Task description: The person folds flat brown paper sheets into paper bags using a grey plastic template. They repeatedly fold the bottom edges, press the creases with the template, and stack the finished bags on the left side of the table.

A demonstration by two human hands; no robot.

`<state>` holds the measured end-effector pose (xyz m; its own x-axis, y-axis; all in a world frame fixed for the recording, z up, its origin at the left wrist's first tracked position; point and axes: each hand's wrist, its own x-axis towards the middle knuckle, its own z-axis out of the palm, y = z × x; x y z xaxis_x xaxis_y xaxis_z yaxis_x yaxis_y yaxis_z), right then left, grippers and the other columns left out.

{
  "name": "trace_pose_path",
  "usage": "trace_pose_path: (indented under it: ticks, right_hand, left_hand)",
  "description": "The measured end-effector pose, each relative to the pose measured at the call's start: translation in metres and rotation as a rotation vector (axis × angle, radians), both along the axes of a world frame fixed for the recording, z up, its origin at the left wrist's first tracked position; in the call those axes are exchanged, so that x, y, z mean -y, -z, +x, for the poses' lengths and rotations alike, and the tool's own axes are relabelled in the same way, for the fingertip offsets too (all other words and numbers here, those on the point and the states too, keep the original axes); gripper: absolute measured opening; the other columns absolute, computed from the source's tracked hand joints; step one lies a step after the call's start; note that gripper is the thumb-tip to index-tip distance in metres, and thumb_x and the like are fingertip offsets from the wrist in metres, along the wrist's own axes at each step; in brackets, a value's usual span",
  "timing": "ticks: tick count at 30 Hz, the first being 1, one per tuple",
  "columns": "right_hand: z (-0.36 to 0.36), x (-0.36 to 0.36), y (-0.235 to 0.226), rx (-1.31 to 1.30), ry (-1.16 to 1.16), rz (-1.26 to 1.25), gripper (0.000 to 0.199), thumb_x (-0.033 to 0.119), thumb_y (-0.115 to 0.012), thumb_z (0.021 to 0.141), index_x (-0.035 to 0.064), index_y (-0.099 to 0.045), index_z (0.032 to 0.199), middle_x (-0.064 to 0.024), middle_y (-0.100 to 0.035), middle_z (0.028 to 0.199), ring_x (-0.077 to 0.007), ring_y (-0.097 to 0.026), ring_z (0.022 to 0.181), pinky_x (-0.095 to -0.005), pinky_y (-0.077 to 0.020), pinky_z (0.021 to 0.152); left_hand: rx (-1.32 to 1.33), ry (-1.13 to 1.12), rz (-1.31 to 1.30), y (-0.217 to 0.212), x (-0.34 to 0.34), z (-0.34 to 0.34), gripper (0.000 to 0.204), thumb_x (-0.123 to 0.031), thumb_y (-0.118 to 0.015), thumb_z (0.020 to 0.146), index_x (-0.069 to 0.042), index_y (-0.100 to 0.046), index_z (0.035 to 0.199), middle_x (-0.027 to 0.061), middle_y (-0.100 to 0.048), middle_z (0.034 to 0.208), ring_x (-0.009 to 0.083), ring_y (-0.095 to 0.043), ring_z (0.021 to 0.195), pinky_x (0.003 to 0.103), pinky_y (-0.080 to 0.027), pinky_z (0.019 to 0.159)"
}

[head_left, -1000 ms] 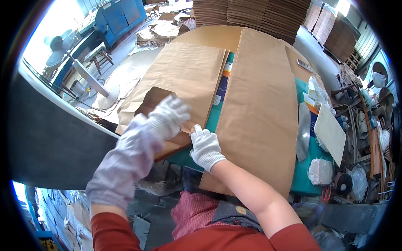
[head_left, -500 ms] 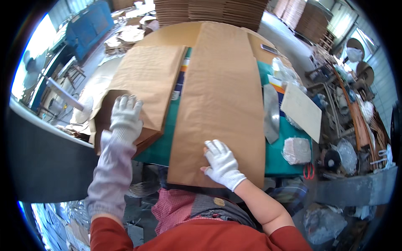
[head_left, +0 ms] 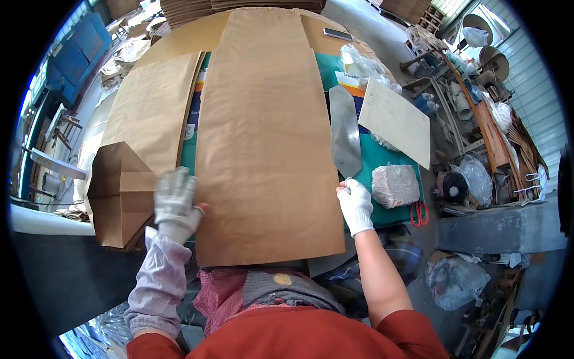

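Note:
A long strip of brown kraft paper [head_left: 266,137] lies lengthwise down the middle of the table; I cannot tell whether it is one layer or several. My right hand [head_left: 356,206], in a white glove, has its fingers closed at the strip's right edge, just below the tip of a grey metal plate [head_left: 345,134]. My left hand [head_left: 178,200], gloved and slightly blurred, is open along the strip's left edge, fingers stretched out. Left of it, a brown paper bag stack [head_left: 149,107] has a folded end [head_left: 119,194] spread into an angular flap.
On the table's right are a pale board [head_left: 396,122], a plastic-wrapped block [head_left: 396,185], red-handled scissors [head_left: 420,213], crumpled clear plastic [head_left: 362,63] and a phone [head_left: 338,34]. A cluttered rack [head_left: 472,119] stands beyond. Blue machinery [head_left: 78,57] is at the far left.
My left hand has come off the folded flap, moving right and down to the strip's left edge. My right hand has gone from the strip's surface to its right edge. The view has shifted.

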<state>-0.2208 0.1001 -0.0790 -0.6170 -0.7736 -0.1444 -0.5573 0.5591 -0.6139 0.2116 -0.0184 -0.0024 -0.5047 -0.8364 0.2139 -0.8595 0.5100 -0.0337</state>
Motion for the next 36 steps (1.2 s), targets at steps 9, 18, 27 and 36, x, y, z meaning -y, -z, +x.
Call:
trace_pose_path:
  ticks: [9, 18, 27, 36]
  right_hand:
    - [-0.022, 0.013, -0.019, 0.167, -0.14, 0.072, 0.012, 0.017, -0.069, 0.092, 0.0055, -0.071, 0.095, -0.0086, -0.073, 0.084, -0.0196, -0.068, 0.073, -0.0333, -0.053, 0.068]
    - [-0.033, 0.006, -0.027, 0.516, -0.145, 0.029, 0.026, 0.002, -0.069, 0.091, 0.0031, -0.07, 0.117, -0.0062, -0.073, 0.095, -0.0133, -0.066, 0.08, -0.0274, -0.0545, 0.07]
    - [-0.005, -0.024, -0.021, -0.445, -0.76, -0.42, 0.013, 0.01, -0.074, 0.08, 0.0142, -0.07, 0.092, -0.0057, -0.07, 0.089, -0.0288, -0.067, 0.083, -0.0398, -0.0549, 0.074]
    - [0.001, 0.028, -0.051, 0.067, -0.265, 0.165, 0.036, 0.038, -0.077, 0.088, 0.0023, -0.072, 0.088, -0.0153, -0.068, 0.072, -0.0333, -0.064, 0.066, -0.042, -0.0517, 0.066]
  left_hand:
    - [-0.151, 0.175, 0.127, -0.012, -0.004, 0.009, 0.054, -0.01, -0.078, 0.074, -0.007, -0.064, 0.127, 0.0128, -0.06, 0.143, 0.0381, -0.051, 0.136, 0.052, -0.041, 0.115]
    - [-0.207, 0.19, 0.233, 0.034, -0.002, 0.007, 0.054, -0.008, -0.073, 0.078, -0.009, -0.064, 0.131, 0.0111, -0.057, 0.148, 0.0344, -0.054, 0.135, 0.045, -0.046, 0.108]
    - [-0.043, 0.157, 0.539, -0.012, -0.002, 0.02, 0.07, 0.003, -0.067, 0.075, -0.013, -0.059, 0.142, 0.0057, -0.052, 0.156, 0.0336, -0.044, 0.146, 0.044, -0.039, 0.118]
    - [-0.551, -0.6, 0.737, 0.026, 0.019, -0.006, 0.027, -0.028, -0.072, 0.095, -0.004, -0.066, 0.085, 0.0109, -0.065, 0.069, 0.0248, -0.06, 0.061, 0.041, -0.048, 0.062]
